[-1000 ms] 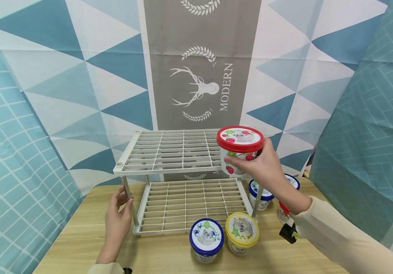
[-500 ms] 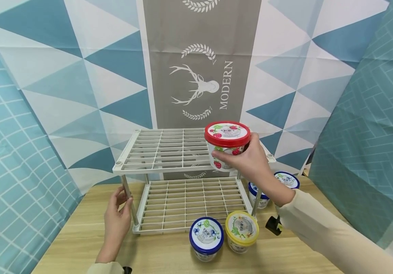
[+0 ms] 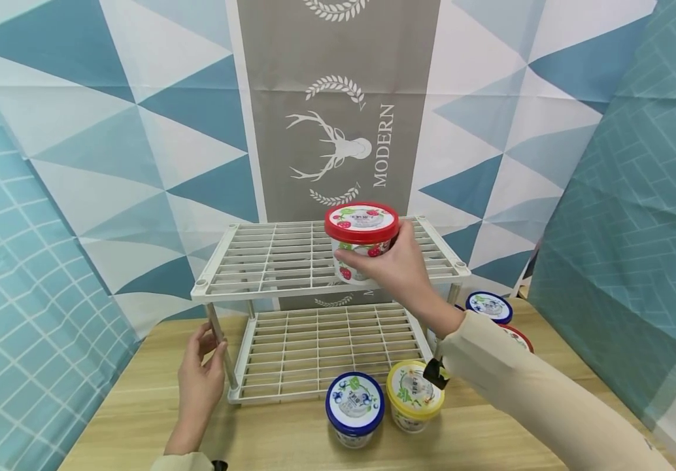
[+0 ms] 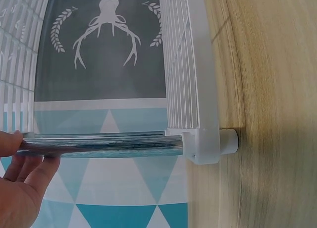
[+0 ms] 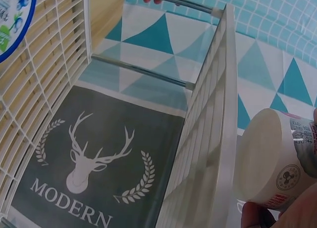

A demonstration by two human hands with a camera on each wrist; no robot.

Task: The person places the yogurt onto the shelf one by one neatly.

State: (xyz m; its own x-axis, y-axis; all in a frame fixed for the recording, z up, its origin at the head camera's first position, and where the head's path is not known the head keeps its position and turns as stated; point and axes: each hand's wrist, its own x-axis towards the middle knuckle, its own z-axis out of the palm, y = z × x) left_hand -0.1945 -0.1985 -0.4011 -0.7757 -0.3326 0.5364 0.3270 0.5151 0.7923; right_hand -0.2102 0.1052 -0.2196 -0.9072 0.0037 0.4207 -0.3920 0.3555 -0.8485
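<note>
My right hand point(image 3: 399, 268) grips a paper tub with a red lid and strawberry print point(image 3: 363, 219), holding it upright over the upper shelf of a white two-tier rack point(image 3: 267, 294). In the right wrist view the tub's pale base point(image 5: 260, 156) shows a gap from the shelf point(image 5: 229, 89). With thumb and fingers, my left hand point(image 3: 199, 379) holds the rack's front left metal post point(image 4: 109, 144). Before the lower shelf stand a blue-lidded tub with blueberry print point(image 3: 354, 404) and a yellow-lidded tub point(image 3: 416, 391).
Right of the rack stand another blue-lidded tub point(image 3: 489, 307) and a red-lidded tub point(image 3: 519, 337), the latter partly behind my sleeve. A further blue-lidded tub is mostly hidden by my right arm. A patterned cloth point(image 3: 338, 52) hangs behind the wooden table point(image 3: 138, 392).
My right hand has carried the red-lidded tub leftward over the upper shelf, from its right end toward its middle. My left hand stays on the post.
</note>
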